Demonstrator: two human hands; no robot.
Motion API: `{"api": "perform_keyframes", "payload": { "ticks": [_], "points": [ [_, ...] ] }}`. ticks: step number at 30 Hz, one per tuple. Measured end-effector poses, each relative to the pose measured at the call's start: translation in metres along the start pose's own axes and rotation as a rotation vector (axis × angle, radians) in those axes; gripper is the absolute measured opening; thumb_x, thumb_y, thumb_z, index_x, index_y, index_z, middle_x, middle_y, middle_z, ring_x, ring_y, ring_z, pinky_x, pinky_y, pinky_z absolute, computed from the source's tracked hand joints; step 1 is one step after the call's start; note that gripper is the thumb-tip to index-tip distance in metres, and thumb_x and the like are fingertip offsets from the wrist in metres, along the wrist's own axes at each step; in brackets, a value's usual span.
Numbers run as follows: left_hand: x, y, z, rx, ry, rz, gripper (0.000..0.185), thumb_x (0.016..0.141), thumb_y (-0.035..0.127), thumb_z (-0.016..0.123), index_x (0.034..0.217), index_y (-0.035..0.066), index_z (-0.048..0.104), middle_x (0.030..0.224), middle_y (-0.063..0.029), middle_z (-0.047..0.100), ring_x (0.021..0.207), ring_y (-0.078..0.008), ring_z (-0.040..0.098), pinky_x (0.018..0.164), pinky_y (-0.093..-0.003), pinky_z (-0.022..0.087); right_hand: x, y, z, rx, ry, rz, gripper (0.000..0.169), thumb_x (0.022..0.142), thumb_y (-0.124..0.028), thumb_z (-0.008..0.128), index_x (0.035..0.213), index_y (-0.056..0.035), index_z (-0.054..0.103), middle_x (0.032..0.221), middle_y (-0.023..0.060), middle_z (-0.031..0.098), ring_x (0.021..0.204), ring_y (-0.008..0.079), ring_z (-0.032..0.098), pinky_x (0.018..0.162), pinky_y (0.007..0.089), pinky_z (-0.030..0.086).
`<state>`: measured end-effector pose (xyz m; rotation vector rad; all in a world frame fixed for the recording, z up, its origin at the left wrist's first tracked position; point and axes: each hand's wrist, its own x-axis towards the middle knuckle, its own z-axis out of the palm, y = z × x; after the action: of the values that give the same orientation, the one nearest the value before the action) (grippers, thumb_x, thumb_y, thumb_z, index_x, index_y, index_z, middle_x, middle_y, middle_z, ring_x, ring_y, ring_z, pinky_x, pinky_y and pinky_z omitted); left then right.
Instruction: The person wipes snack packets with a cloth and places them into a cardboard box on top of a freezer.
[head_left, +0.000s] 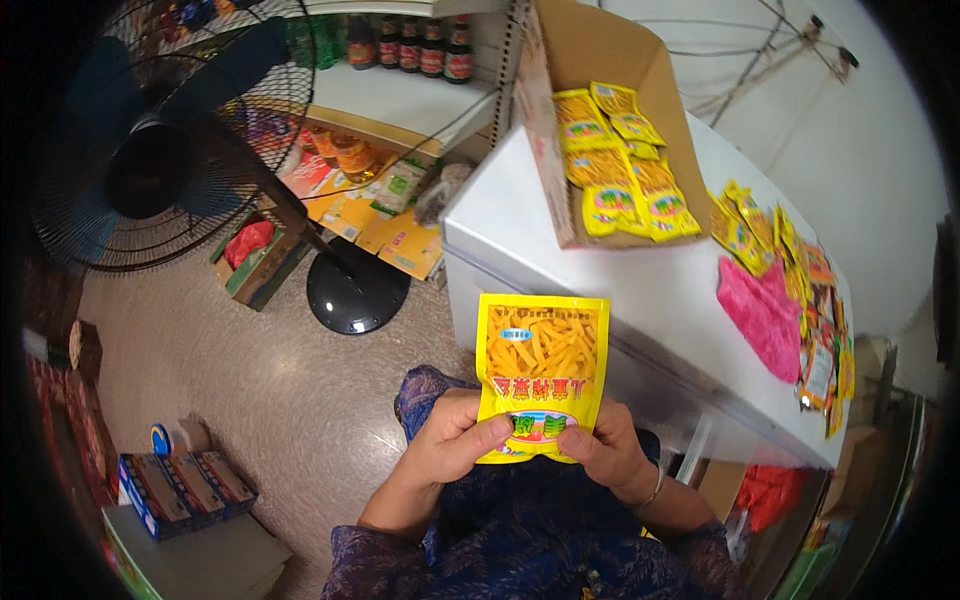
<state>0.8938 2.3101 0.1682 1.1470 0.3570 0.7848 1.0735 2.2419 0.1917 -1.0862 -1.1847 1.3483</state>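
Both my hands hold a yellow food packet in front of my lap, its printed front facing up and its writing upside down to me. My left hand pinches the lower left edge, thumb on top. At the lower right edge, my right hand grips it the same way. Beyond, an open cardboard box stands on a white chest-like counter. Several matching packets lie flat inside it in rows.
Right on the counter are a pink cloth, loose yellow packets and other snack packets. A pedestal fan stands at left on a round base. Shelves hold bottles. Boxed goods sit lower left.
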Motion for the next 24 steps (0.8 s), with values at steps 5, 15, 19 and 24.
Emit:
{"api": "perform_keyframes", "payload": {
  "ticks": [5,15,19,24],
  "points": [
    [0.012,0.016,-0.007,0.168,0.033,0.089,0.028,0.088,0.019,0.050,0.101,-0.005,0.057,0.090,-0.0097,0.063,0.079,-0.0159,0.061,0.068,-0.0266,0.047,0.026,-0.023,-0.011,-0.031,-0.120,0.028,0.022,0.085,-0.016,0.053,0.097,0.0021,0.059,0.083,0.0060,0.063,0.072,0.0098,0.056,0.064,0.0241,0.045],
    [0.042,0.104,0.006,0.318,0.029,0.000,0.017,0.087,0.018,0.052,0.088,0.001,0.056,0.076,-0.0085,0.055,0.069,-0.0198,0.055,0.063,-0.0290,0.044,0.059,-0.079,-0.070,-0.084,0.508,-0.017,0.023,0.087,-0.016,0.047,0.101,0.0018,0.054,0.089,0.0075,0.060,0.077,0.0159,0.059,0.066,0.0294,0.049],
    [-0.007,0.112,-0.023,0.215,0.186,-0.100,0.019,0.090,0.019,0.050,0.091,0.001,0.056,0.076,-0.0029,0.055,0.069,-0.0097,0.053,0.063,-0.0241,0.043,0.084,-0.084,-0.112,-0.089,0.709,-0.025,0.020,0.088,-0.025,0.050,0.091,-0.0050,0.052,0.077,0.0041,0.056,0.058,0.0124,0.051,0.046,0.0265,0.040],
    [-0.104,0.114,-0.078,-0.007,0.453,-0.200,0.019,0.090,0.019,0.051,0.091,0.000,0.056,0.076,-0.0006,0.054,0.071,-0.0064,0.051,0.065,-0.0212,0.043,0.115,-0.084,-0.143,-0.316,0.718,0.346,0.021,0.084,-0.031,0.054,0.093,-0.0120,0.052,0.075,-0.0010,0.054,0.058,0.0095,0.048,0.042,0.0228,0.036]
  ]
}}
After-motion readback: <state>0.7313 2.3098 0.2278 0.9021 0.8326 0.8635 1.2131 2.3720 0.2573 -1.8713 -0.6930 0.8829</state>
